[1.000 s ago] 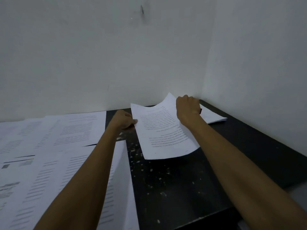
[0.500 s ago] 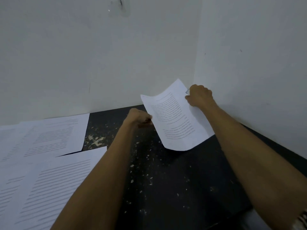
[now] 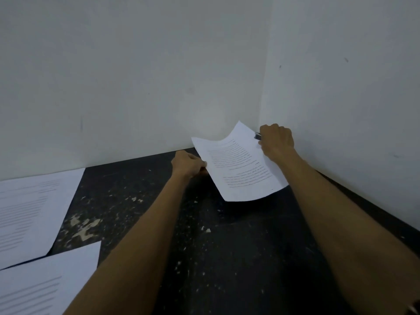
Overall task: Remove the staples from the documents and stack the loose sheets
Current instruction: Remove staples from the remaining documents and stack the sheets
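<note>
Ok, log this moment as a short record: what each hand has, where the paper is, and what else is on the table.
left hand: pinches the left edge of the document
right hand: holds the document's far right edge, with a small dark tool sticking out of the grip
document: printed side up, curved, held up off the table
staple: too small to tell
other paper: far sheet and near sheet lie flat at the left, printed side up
table: dark, speckled with pale flecks
</note>
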